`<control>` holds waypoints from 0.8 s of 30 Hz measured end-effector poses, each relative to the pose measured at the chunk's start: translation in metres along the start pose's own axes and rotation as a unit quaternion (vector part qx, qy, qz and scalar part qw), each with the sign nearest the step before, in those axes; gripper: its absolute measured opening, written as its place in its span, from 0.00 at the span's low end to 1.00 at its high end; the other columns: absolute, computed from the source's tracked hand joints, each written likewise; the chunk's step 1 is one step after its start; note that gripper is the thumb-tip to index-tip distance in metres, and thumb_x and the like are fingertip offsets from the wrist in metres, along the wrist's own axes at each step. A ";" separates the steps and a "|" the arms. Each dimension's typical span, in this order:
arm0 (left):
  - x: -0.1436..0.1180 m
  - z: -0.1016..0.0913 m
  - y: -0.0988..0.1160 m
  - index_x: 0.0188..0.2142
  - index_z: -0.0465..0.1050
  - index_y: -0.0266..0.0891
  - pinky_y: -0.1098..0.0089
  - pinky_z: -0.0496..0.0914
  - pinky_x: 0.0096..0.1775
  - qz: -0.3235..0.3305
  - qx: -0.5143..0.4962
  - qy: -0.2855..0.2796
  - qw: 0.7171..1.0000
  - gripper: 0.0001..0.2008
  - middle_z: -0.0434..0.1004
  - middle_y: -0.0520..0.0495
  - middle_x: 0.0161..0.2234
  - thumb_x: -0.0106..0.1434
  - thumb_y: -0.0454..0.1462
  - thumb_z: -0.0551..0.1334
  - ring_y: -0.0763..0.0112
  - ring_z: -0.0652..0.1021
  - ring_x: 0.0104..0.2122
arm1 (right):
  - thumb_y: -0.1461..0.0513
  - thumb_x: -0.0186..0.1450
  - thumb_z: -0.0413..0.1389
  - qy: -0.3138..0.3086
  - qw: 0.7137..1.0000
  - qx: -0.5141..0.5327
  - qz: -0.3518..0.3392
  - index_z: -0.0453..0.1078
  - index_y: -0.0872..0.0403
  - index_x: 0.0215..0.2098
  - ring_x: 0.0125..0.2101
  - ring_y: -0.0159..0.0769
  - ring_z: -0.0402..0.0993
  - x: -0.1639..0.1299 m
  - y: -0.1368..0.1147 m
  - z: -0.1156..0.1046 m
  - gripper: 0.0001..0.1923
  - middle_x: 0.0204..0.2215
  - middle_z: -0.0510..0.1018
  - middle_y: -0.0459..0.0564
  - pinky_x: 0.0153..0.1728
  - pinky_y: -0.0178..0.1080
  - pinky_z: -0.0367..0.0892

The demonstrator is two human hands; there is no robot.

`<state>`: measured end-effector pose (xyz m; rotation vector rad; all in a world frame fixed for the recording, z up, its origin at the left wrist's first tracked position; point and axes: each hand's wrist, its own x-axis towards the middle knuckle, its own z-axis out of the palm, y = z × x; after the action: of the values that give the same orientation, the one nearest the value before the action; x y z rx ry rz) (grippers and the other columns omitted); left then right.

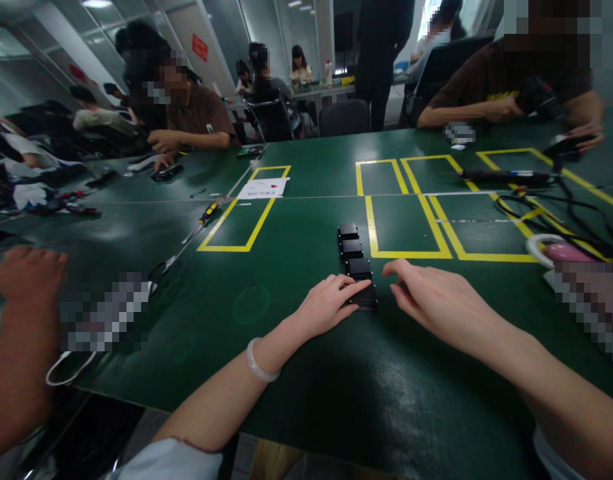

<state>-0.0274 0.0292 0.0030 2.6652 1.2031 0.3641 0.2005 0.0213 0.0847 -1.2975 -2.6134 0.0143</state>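
A pale bracelet [259,365] is worn on the left wrist, nearest the camera. The left hand [329,303] is laid flat on the green table [296,373], fingers stretched and slightly spread, with the fingertips resting on the nearest black block [365,297]; nothing is gripped. The right hand [434,300] is held just beside that block on its right, palm down and loosely open, the thumb pointed toward the block; whether it touches the block cannot be told.

Four black blocks are lined up in a row running away from the hands, each close against the next: the nearest under the left fingertips, then a second block [359,268], a third block [351,249] and the farthest block [347,231]. The row is set just left of a yellow taped rectangle [406,254].

At the left edge, another person's arm [16,347] is rested on the table. At the right edge, a pink object [564,253] is seen near black cables [551,213].

Farther out, a screwdriver [206,217] and a white paper sheet [263,188] are placed by another yellow outline [246,227]. Across the table, seated people are seen, one in a brown shirt [199,117].
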 end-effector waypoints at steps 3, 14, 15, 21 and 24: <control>0.000 0.000 0.000 0.63 0.52 0.49 0.61 0.68 0.50 -0.001 -0.001 0.000 1.000 0.25 0.64 0.45 0.52 0.68 0.40 0.56 0.63 0.68 0.49 | 0.60 0.68 0.45 0.000 1.000 0.011 -0.001 0.61 0.53 0.46 0.27 0.37 0.74 -0.001 -0.001 -0.002 0.10 0.29 0.76 0.46 0.28 0.37 0.61; 0.000 0.001 0.000 0.63 0.51 0.50 0.61 0.68 0.50 -0.001 -0.006 0.003 1.000 0.26 0.64 0.45 0.52 0.68 0.39 0.56 0.63 0.69 0.49 | 0.59 0.69 0.44 -0.010 1.000 -0.020 0.007 0.62 0.52 0.45 0.25 0.39 0.74 -0.001 -0.001 0.000 0.10 0.25 0.75 0.46 0.25 0.38 0.58; 0.000 0.001 0.000 0.63 0.52 0.50 0.61 0.67 0.50 0.000 -0.006 0.004 1.000 0.26 0.64 0.45 0.52 0.68 0.39 0.56 0.63 0.69 0.49 | 0.60 0.68 0.45 -0.008 1.000 -0.006 0.005 0.61 0.53 0.46 0.26 0.38 0.74 -0.001 -0.001 0.000 0.10 0.26 0.75 0.46 0.26 0.37 0.59; 0.000 0.001 0.000 0.63 0.52 0.51 0.61 0.68 0.50 -0.002 -0.007 0.009 1.000 0.26 0.65 0.46 0.52 0.68 0.40 0.56 0.63 0.69 0.49 | 0.57 0.69 0.43 -0.032 0.999 0.021 0.007 0.62 0.52 0.41 0.29 0.38 0.74 0.000 -0.004 -0.006 0.09 0.29 0.75 0.47 0.28 0.38 0.60; 0.000 0.000 0.000 0.63 0.52 0.50 0.62 0.68 0.50 -0.004 -0.006 0.007 1.000 0.26 0.65 0.46 0.52 0.68 0.40 0.56 0.63 0.69 0.48 | 0.54 0.70 0.43 -0.044 0.999 0.015 0.008 0.62 0.52 0.38 0.27 0.37 0.73 0.000 -0.005 -0.006 0.12 0.27 0.75 0.46 0.27 0.37 0.59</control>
<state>-0.0269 0.0290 0.0028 2.6511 1.2117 0.3871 0.1976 0.0180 0.0912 -1.3366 -2.6658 0.1157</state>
